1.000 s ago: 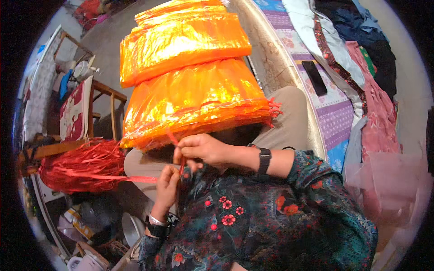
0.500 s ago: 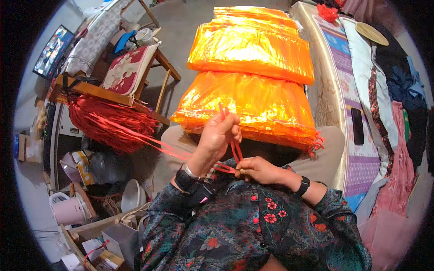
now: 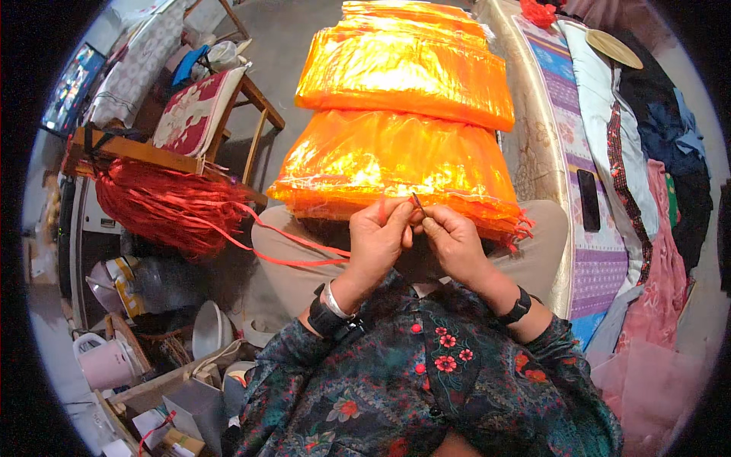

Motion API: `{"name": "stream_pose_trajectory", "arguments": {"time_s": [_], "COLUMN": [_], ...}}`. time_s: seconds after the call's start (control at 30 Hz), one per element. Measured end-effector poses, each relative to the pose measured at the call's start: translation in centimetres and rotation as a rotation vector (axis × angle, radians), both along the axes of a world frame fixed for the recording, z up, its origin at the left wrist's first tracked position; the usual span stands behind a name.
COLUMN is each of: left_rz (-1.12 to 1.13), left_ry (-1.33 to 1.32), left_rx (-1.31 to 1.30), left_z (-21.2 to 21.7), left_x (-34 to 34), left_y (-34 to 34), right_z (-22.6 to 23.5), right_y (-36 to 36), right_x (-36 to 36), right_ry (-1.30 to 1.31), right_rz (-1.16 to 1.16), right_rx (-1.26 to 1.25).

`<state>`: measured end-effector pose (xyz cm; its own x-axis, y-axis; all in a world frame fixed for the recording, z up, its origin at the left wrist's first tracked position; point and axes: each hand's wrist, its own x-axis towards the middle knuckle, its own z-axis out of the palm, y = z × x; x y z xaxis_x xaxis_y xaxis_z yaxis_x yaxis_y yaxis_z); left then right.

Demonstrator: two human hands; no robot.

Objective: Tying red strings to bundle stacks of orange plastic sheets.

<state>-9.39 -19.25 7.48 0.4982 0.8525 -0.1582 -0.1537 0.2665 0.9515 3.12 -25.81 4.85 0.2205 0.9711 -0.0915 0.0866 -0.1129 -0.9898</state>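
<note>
My left hand (image 3: 378, 234) is pinched round red plastic strips (image 3: 293, 263), whose ends stand up by its fingers. They run back left to a thick red bundle (image 3: 164, 209) hanging from a wooden frame. Close against it, my right hand (image 3: 454, 240) is closed, with a thin dark pointed tool (image 3: 417, 202) showing above its fingertips; its lower part is hidden. Just beyond both hands lies a stack of shiny orange plastic bags (image 3: 396, 156) in overlapping layers. A red tassel (image 3: 521, 231) sticks out at its near right corner.
On the right, a bed (image 3: 601, 282) holds a black phone (image 3: 588, 199), clothes and a round woven fan (image 3: 614, 48). A wooden chair with a red cushion (image 3: 194, 110) stands left. Lower left are a pink pot (image 3: 106, 364) and an open box (image 3: 137, 392) of odds and ends.
Both hands have come together near the stack's front edge. The right moved up and right, and a dark tool now shows in it. The strips at left hang looser.
</note>
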Motion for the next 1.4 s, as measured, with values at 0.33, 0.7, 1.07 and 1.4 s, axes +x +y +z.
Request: {"name": "stream_pose_trajectory", "arguments": {"time_s": [0.33,0.7,1.07,1.4], "left_rz": [0.012,-0.043,0.053,0.154], "left_ry": [-0.006,-0.005,-0.249,0.189], "left_rx": [-0.042,-0.019,-0.224,-0.054], "left_z": [0.3,-1.3,-2.5,-5.0], "left_x": [-0.2,-0.9,-3.4,-12.0], "left_y": [0.5,0.9,3.3,5.2], "right_z": [1.5,4.6,3.5,4.4], "right_y": [0.6,1.4,4.5,-1.0], "right_x": [0.3,0.8,-1.2,5.3], "right_ry": [-0.208,-0.447,0.499,0.754], "right_rz": [0.053,0.370,0.203,0.263], "right_rx": [0.122,0.197,-0.010,-0.087]}}
